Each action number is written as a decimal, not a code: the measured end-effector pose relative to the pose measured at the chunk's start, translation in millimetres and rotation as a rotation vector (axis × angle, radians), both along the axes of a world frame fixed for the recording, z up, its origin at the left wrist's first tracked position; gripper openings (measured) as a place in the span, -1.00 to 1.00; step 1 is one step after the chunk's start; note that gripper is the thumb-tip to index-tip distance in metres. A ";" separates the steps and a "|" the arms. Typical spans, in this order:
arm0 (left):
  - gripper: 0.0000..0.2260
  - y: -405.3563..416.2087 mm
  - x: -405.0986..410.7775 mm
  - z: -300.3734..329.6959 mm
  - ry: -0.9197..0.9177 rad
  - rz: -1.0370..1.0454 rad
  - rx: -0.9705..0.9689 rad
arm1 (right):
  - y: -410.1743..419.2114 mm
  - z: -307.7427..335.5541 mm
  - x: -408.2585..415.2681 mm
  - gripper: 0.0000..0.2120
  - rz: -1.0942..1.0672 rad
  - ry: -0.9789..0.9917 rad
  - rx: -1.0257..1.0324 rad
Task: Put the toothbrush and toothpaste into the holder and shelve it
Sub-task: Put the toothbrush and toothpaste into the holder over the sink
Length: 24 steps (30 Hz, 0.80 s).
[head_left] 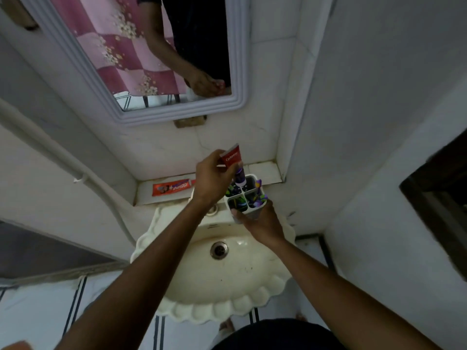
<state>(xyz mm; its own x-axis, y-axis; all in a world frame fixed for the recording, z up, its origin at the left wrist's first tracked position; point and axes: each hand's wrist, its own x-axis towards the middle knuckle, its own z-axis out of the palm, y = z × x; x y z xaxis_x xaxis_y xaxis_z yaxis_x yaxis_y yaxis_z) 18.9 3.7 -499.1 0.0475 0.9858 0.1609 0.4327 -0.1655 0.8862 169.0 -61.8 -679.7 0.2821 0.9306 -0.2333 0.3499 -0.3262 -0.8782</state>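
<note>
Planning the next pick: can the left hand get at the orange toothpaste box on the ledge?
Probably not yet: the left hand is full with the Colgate tube. The orange box itself lies uncovered.

A home bathroom: a scalloped cream sink (222, 286) under a framed mirror (141, 59), white tiled walls, a ledge (262, 170), and a toothpaste box (171, 187) on it.

Counts: two hands, left hand (214, 178) at 12 o'clock of the sink, right hand (260, 223) at 1 o'clock of it. Two toothpaste tubes: Colgate tube (231, 157) in the left hand, orange tube (171, 188) lying on the ledge at 9 o'clock of the holder. One holder (246, 195), four compartments. One sink (217, 269), one drain (219, 249). One mirror (141, 59). Toothbrushes in the holder: count unclear.
</note>
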 end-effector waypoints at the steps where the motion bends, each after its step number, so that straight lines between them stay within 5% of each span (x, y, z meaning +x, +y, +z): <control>1: -0.72 2.1 3.1 -3.6 0.003 0.001 -0.012 | 7.4 -18.1 3.4 0.04 0.009 -0.011 -0.011; 11: -0.63 19.5 -9.1 -21.9 0.065 0.010 0.011 | 11.9 -29.5 7.4 0.01 0.030 0.011 -0.055; 15: -0.81 38.8 -52.1 -25.8 0.110 0.088 0.055 | -0.3 -3.5 5.5 0.01 0.008 0.045 -0.065; 24: -0.83 65.1 -157.1 -119.3 0.543 0.118 -0.176 | -14.3 31.5 -10.1 -0.18 -0.087 0.067 -0.058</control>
<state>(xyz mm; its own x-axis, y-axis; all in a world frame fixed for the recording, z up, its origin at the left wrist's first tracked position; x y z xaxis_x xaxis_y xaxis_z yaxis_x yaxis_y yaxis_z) -138.2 68.8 -618.4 -0.0347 0.9991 -0.0228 0.8396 0.0415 0.5416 158.9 -76.1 -648.2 0.3429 0.8878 -0.3071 0.2595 -0.4037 -0.8773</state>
